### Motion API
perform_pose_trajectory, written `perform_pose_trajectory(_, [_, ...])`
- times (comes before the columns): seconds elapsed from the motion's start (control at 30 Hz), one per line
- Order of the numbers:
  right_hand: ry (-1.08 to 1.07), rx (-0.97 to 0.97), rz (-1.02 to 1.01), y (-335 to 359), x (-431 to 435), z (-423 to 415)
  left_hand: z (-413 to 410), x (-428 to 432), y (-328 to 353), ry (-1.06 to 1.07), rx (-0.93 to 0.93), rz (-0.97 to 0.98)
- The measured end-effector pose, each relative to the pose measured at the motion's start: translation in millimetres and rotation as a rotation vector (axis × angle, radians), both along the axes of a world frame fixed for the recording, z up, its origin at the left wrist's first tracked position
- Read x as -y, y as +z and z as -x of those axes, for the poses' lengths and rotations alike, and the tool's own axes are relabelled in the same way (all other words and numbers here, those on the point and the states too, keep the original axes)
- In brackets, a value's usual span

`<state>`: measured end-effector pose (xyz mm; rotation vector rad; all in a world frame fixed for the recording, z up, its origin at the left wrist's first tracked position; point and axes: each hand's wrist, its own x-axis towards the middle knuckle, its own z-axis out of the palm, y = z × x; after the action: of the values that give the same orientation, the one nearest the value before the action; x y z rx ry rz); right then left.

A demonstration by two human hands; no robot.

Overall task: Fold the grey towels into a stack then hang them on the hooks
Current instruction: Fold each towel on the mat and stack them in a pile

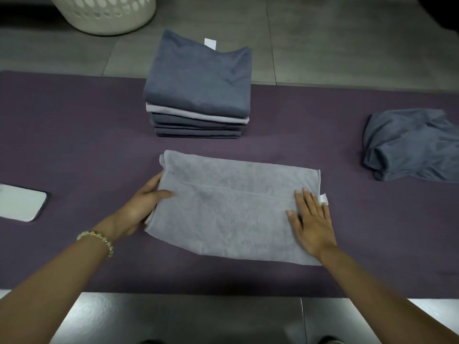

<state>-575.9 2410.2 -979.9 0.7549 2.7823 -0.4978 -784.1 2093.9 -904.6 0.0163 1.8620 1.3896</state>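
A single wide-angle view from the head looks forward and steeply down at the mat. The left hand and right hand sit close below the lens on the towel, mid-frame. The stack lies farther off, and the basket (cut by the top edge) is farthest.

Light grey towel half-folded flat, folded stack behind, crumpled towel right

No readable text, white tags blank — no brands, numbers
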Motion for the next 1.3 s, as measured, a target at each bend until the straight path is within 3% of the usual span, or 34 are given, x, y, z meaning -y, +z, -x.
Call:
perform_pose_trajectory(0.1, [-0.041,-0.367,0.118,16.4,7.9,4.4,-27.6,-43.6,36.4,-0.122,-0.126,-0.141])
perform_pose_trajectory(0.17, [-0.14,-0.478,0.355,27.9,17.1,10.2,-52.4,-75.3,56.3,-0.191,-0.13,-0.272])
perform_pose_trajectory(0.3, [-0.617,-0.321,1.147,33.6,16.3,26.6,-79.4,-117.4,58.3,-0.207,-0.128,-0.349])
perform_pose_trajectory(0.4, [-0.808,-0.284,1.322,34.5,8.9,27.1,-75.2,-115.3,19.6,-0.271,-0.425,-0.072])
perform_pose_trajectory(0.5, [-0.77,-0.339,1.247,33.6,12.7,32.5,-71.9,-106.6,-20.2,-0.518,-0.645,0.222])
perform_pose_trajectory(0.63, [-0.613,-0.431,0.849,27.0,19.6,32.8,-79.9,-118.8,-50.7,-0.713,-0.775,0.445])
perform_pose_trajectory(0.8, [-0.519,-0.608,0.797,28.9,8.8,12.8,-84.2,-142.2,-62.8,-0.779,-0.94,0.452])
perform_pose_trajectory(0.93, [-0.55,-0.558,0.793,15.8,-12.1,-5.6,-78.8,-169.6,-66.9,-0.832,-1.049,0.414])
perform_pose_trajectory(1.3, [-0.825,-0.542,0.688,0.0,-19.2,-10.1,0.4,-244.7,-46.3,-0.943,-0.866,0.601])
